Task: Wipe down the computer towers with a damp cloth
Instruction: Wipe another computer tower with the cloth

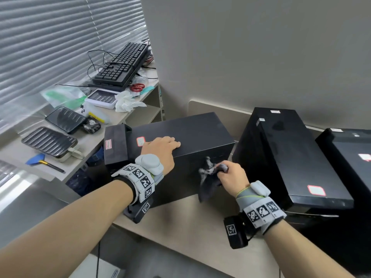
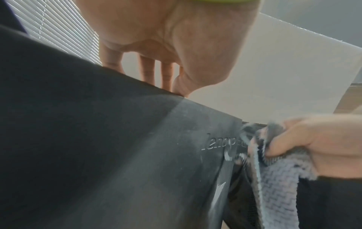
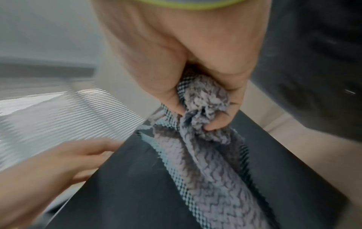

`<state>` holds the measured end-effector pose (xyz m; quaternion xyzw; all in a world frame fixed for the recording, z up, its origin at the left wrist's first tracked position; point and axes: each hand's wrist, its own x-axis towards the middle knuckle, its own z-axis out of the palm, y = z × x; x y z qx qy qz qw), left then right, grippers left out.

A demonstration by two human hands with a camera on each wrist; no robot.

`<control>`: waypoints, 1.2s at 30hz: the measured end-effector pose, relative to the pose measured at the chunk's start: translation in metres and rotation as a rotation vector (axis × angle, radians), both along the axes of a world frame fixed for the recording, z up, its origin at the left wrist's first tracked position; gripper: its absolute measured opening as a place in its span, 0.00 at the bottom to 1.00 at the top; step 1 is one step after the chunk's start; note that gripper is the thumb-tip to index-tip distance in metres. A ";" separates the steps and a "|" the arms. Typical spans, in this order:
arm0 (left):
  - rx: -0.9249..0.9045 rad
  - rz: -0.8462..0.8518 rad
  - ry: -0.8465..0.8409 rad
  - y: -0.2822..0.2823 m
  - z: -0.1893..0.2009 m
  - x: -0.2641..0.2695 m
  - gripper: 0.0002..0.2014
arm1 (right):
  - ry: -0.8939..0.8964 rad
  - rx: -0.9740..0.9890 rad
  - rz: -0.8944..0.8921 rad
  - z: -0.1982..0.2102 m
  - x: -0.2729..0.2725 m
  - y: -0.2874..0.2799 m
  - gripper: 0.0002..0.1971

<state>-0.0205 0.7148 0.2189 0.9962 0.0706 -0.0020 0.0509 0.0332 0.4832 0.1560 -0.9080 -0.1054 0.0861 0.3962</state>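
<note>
A black computer tower lies on its side on the beige desk. My left hand rests flat on the tower's top near its front edge, fingers straight. My right hand grips a bunched grey patterned cloth against the tower's near side face. The left wrist view shows the dusty side panel with embossed lettering, and the cloth beside it. In the right wrist view the cloth hangs down from my curled fingers over the dark panel.
Two more black towers lie to the right. A side table at left carries keyboards, phones, red scissors, a crumpled white tissue and a blue scraper. A grey wall stands behind.
</note>
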 end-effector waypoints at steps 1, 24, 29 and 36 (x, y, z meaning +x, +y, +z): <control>0.000 0.000 0.003 0.000 0.000 0.000 0.27 | 0.103 0.039 -0.104 -0.009 0.006 -0.004 0.08; -0.012 -0.013 -0.013 0.001 -0.006 0.000 0.27 | 0.871 0.825 -0.604 -0.085 0.038 0.035 0.12; -0.025 -0.015 -0.040 0.002 -0.005 0.002 0.27 | 0.708 1.023 -0.682 -0.067 0.056 0.031 0.10; -0.020 -0.015 -0.040 0.004 -0.008 0.001 0.26 | 0.865 0.746 -0.626 -0.119 0.050 0.018 0.08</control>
